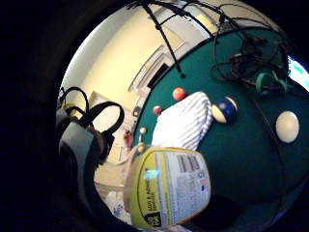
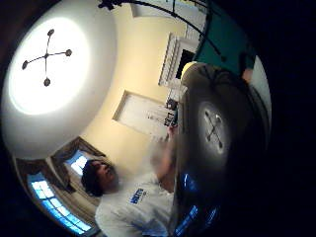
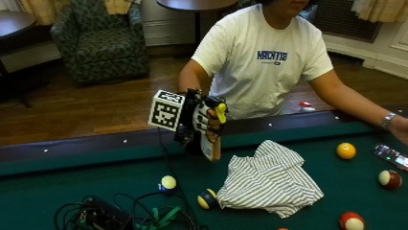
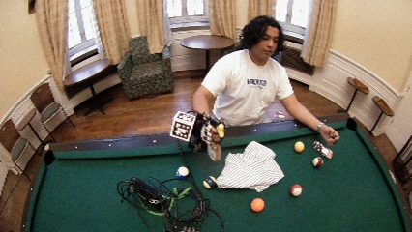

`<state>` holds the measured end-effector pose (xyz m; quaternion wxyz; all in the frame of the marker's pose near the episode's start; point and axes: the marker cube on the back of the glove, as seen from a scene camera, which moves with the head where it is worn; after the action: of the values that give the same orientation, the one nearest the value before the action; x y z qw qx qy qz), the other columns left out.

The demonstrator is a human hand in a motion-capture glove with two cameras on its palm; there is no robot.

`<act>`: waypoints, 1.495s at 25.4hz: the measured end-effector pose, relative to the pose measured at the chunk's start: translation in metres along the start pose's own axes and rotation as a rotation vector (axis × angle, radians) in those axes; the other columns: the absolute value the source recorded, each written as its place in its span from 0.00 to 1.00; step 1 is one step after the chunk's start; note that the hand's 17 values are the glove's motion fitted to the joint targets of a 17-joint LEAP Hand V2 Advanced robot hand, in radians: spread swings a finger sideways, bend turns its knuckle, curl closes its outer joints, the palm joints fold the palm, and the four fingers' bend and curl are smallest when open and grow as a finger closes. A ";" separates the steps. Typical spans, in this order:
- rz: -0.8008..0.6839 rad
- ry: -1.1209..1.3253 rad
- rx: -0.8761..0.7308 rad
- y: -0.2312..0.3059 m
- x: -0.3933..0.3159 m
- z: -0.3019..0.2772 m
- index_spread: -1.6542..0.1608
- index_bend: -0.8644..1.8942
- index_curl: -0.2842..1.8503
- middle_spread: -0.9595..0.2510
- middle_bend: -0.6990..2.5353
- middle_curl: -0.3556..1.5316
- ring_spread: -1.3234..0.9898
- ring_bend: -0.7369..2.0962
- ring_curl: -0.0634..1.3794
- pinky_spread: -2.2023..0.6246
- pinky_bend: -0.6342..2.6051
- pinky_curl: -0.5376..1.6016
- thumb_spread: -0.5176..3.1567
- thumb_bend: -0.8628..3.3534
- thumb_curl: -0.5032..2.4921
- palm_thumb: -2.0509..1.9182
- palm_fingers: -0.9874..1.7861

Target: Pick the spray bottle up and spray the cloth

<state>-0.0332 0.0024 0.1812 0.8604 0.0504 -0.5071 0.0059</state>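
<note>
My gloved right hand (image 3: 199, 120) grips a spray bottle (image 3: 211, 147) upright above the near rail of the pool table (image 3: 76, 187), fingers curled round its neck under the yellow spray head (image 3: 221, 111). The bottle's nozzle points toward the table. A striped white cloth (image 3: 271, 181) lies crumpled on the green felt, just right of and below the bottle. In the little finger side palm view the bottle's yellow label (image 1: 169, 193) is close, with the cloth (image 1: 183, 123) beyond it. The wide view shows hand (image 4: 206, 130), bottle (image 4: 214, 149) and cloth (image 4: 251, 170).
Billiard balls lie around the cloth: a blue striped one (image 3: 207, 199) at its left edge, a pale one (image 3: 168, 182), a yellow one (image 3: 346, 150) and a red striped one (image 3: 390, 178). A tangle of black cables (image 3: 108, 215) lies at the front left. The person's bare hand (image 4: 330, 136) rests at the far right.
</note>
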 end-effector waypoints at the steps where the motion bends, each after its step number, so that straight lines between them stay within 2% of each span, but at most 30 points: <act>1: -0.003 0.003 -0.011 -0.001 -0.008 -0.006 0.77 0.47 0.33 0.64 0.42 0.47 0.48 0.52 0.36 0.67 0.35 0.44 0.27 0.20 0.37 0.76 0.86; 14: -0.061 0.125 -0.098 -0.021 -0.076 -0.061 0.77 0.48 0.36 0.64 0.43 0.49 0.48 0.53 0.38 0.67 0.35 0.45 0.24 0.20 0.40 0.76 0.85; 26: -0.049 0.230 -0.232 -0.053 -0.112 -0.068 0.77 0.48 0.38 0.64 0.43 0.49 0.48 0.53 0.39 0.67 0.35 0.45 0.23 0.20 0.41 0.76 0.85; 38: 0.122 0.499 -0.647 -0.079 -0.118 -0.012 0.78 0.47 0.39 0.63 0.43 0.50 0.48 0.53 0.39 0.67 0.36 0.46 0.23 0.20 0.42 0.76 0.85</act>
<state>-0.0758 -0.0700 0.0662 0.9264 -0.2558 -0.2608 -0.0910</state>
